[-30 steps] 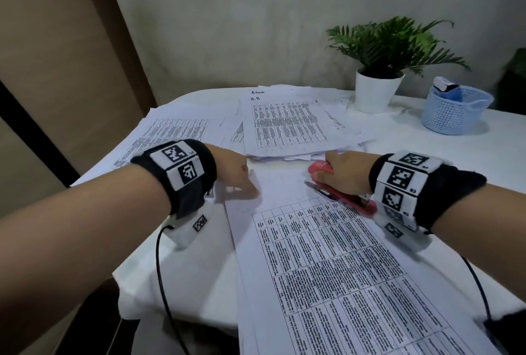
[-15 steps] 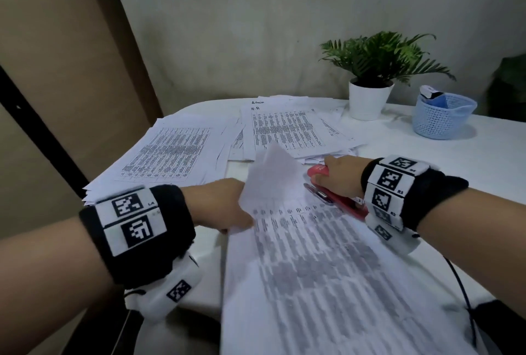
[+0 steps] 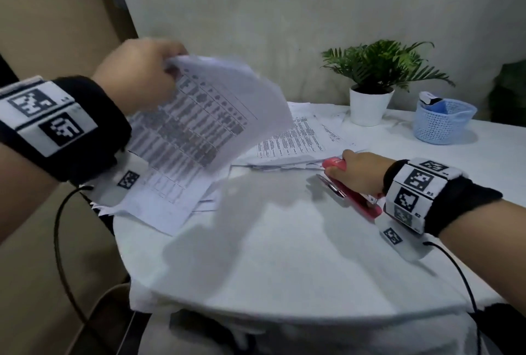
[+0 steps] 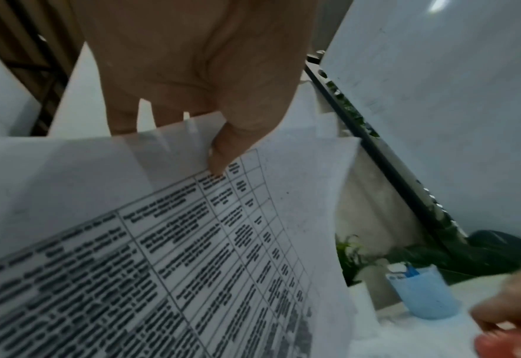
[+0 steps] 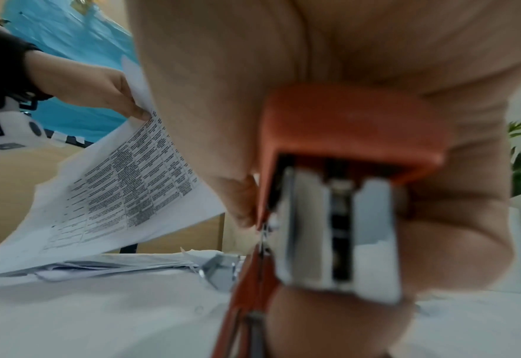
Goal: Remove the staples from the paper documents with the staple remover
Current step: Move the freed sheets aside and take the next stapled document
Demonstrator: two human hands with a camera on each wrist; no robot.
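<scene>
My left hand [image 3: 142, 73] pinches the corner of a printed paper document [image 3: 210, 118] and holds it up in the air over the left stack of papers [image 3: 159, 206]. Thumb and fingers [image 4: 222, 150] clamp the sheet's top edge, printed table [image 4: 161, 266] facing me. My right hand [image 3: 358, 172] rests on the white table [image 3: 284, 255] and grips the red staple remover [image 3: 353, 192]. Its metal end [image 5: 339, 230] points toward my wrist, fingers wrapped round the red body [image 5: 354, 121]. A second stack of documents [image 3: 290, 141] lies just beyond the right hand.
A potted green plant [image 3: 373, 84] in a white pot and a light blue basket [image 3: 441, 121] stand at the back right. The round table's front edge [image 3: 256, 306] curves near me. A wood-panelled wall [image 3: 57, 41] is close on the left.
My left hand pinched the document that lay flat in front of me and swung it up and to the left, baring the table. The right hand stayed put on the staple remover.
</scene>
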